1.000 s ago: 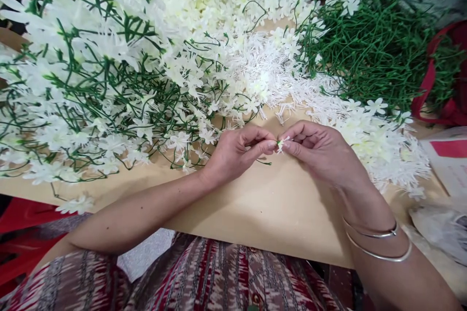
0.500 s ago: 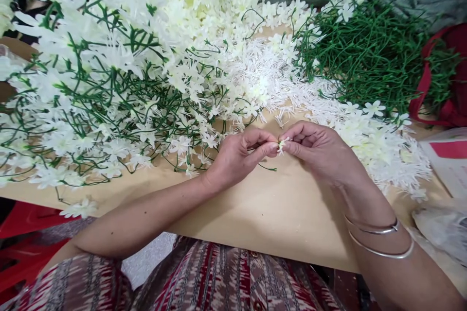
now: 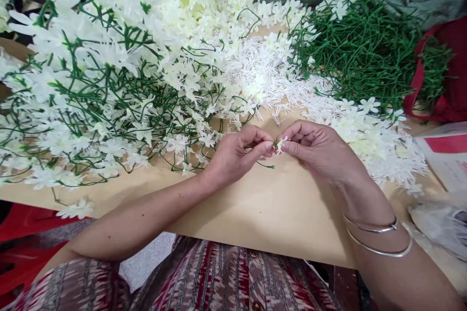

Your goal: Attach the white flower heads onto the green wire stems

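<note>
Between my two hands, low over the table, is a small white artificial flower on a green plastic stem. My left hand pinches the stem close below the bloom, and the stem's free end sticks out beneath the fingers. From the other side, the thumb and forefinger of my right hand are closed on the white petals. The fingertips of both hands nearly meet. Part of the flower is hidden by the fingers.
Finished-looking white flowers with green stems heap at the left. White stamen pieces lie in the middle, loose petals at the right. Behind them are bare green stems, a red bag and a clear plastic bag.
The view has shifted slightly. More of the green stem tip shows between my fingertips at the flower's base. Both hands otherwise keep their pinch in nearly the same place.
</note>
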`<state>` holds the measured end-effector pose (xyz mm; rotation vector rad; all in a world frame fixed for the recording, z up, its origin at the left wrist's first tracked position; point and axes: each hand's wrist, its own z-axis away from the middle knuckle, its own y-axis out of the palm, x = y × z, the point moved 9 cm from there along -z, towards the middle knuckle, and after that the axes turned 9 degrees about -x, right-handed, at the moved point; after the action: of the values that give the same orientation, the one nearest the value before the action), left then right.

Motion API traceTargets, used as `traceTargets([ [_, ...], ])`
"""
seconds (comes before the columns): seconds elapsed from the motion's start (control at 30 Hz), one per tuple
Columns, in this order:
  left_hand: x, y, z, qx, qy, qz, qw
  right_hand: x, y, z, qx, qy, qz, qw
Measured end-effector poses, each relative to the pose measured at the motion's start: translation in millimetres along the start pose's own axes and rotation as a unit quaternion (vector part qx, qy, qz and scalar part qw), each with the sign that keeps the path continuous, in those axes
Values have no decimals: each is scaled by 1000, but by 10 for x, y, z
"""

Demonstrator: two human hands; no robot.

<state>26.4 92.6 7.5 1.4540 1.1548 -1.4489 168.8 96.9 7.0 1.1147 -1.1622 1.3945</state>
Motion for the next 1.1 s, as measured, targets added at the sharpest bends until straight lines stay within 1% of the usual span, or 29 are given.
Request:
traceTargets([
  [0.23, 31, -21, 17, -8, -12, -16, 1000, -63, 17, -3, 3, 32, -14, 999],
  [0.37, 16, -18, 8, -18, -1, -26, 999, -50, 14, -24, 4, 23, -21, 1000],
  [0.43, -3, -2, 8, -15, 7, -38, 999, -39, -16, -28, -9, 11, -11, 1000],
  [0.5, -27, 15, 14, -8, 22, -63, 998, -8, -120, -29, -65, -17, 16, 998],
  [0.57, -52, 26, 25, -4, 45, -92, 995, 58, -282, -10, -157, -69, 57, 984],
  [0.63, -75, 27, 38, -9, 74, -116, 990, 136, -389, 22, -229, -131, 125, 956],
  [0.7, -103, 32, 52, -13, 107, -143, 984, 201, -386, 22, -251, -194, 208, 925],
  [0.8, -192, 40, 79, -21, 166, -212, 963, 230, -289, -33, -237, -268, 321, 877],
  [0.87, -281, 35, 106, -33, 204, -270, 941, 196, -246, -91, -225, -275, 370, 858],
  [0.9, -322, 38, 124, -36, 219, -297, 929, 176, -242, -115, -222, -269, 384, 855],
  [0.97, -372, 87, 165, -15, 243, -353, 903, 164, -261, -132, -227, -255, 392, 854],
  [1.03, -363, 168, 207, 24, 260, -415, 872, 194, -291, -102, -241, -252, 384, 855],
  [1.1, -319, 225, 229, 47, 270, -472, 838, 237, -329, -52, -258, -252, 365, 858],
])
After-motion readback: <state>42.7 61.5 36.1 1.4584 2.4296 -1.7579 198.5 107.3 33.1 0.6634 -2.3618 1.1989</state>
